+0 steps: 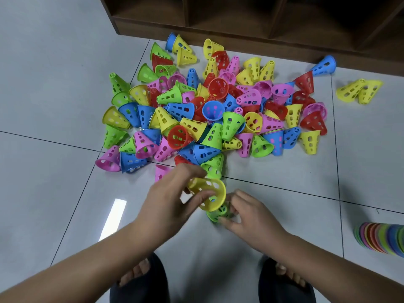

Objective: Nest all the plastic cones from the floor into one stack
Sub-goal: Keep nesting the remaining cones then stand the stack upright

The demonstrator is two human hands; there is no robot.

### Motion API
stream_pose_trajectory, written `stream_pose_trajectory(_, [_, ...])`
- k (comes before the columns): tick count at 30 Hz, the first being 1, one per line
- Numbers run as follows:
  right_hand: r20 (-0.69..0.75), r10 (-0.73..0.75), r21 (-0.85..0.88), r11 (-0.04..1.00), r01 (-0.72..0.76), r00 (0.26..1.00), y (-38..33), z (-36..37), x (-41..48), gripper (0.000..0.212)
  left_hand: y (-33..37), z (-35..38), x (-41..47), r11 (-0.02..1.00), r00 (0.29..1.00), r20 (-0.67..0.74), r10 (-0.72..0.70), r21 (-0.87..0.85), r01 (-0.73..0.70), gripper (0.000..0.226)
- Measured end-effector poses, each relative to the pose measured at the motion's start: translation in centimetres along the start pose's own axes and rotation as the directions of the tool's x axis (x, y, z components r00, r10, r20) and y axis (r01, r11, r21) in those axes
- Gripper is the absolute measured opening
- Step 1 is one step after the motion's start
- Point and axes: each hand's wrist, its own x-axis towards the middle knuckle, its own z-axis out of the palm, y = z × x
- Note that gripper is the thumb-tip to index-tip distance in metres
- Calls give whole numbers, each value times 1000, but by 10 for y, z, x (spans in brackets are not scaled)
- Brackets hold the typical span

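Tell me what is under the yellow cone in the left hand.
A green cone gripped by the right hand shows below the yellow cone in the left hand. Its fingers and the yellow rim cover part of it.

The green perforated plastic cone [215, 215] is mostly hidden under the yellow perforated plastic cone [197, 182] and behind the fingers of the right hand [255, 219] holding it; the left hand [166, 195], gripping the yellow cone, is motion-blurred and covers most of a pink plastic cone [160, 171]; the sideways stack of nested multicoloured cones [380, 239] runs off the right edge; the dark slippers [142, 294] are cut by the bottom edge; the brown wooden shelf unit [240, 43] by the top.
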Motion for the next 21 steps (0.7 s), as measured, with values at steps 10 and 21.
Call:
stream_pose_trajectory(10, [309, 502, 260, 772, -580, 808, 25, 24, -2, 42, -37, 64, -17, 967, 922, 297, 250, -19, -256, 24])
stream_pose_trajectory(21, [-29, 321, 238, 922, -305, 947, 38, 1, 41, 35, -72, 60, -7, 983, 915, 384, 124, 75, -165, 51])
